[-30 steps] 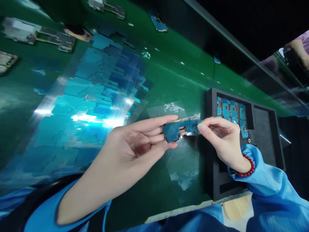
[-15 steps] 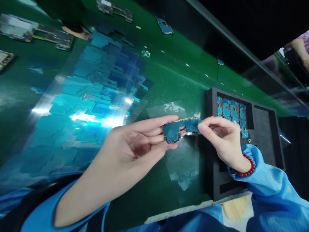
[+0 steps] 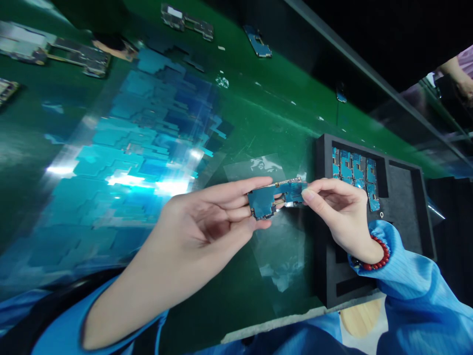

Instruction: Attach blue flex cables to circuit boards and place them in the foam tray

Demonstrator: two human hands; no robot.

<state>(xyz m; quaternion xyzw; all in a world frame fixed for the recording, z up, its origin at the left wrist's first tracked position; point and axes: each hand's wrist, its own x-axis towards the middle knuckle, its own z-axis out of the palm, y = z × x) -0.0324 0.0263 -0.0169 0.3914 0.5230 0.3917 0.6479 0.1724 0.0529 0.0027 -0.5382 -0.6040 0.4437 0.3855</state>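
Observation:
A phone circuit board (image 3: 263, 201) covered in blue film is held level between my two hands, above the green work surface. My left hand (image 3: 210, 217) grips its wide left end, with the thumb at the lower edge and fingers along the upper edge and behind. At the narrow right end, my right hand (image 3: 336, 207) pinches the tip between thumb and forefinger. Whether that pinch is on the board or just its film, I cannot tell. Beneath the board, clear plastic sheets (image 3: 281, 256) lie on the green surface (image 3: 221, 305).
To the right stands a black foam tray (image 3: 325, 276) with several blue-filmed boards (image 3: 356, 167) in one compartment. Overlapping blue film pieces (image 3: 121, 148) spread across the left. Farther back lie circuit boards (image 3: 79, 56) and a small blue board (image 3: 258, 42). Another person's arm (image 3: 456, 74) shows at upper right.
The boards along the far strip have shifted right and slightly nearer. Both hands and the held board stay almost in place.

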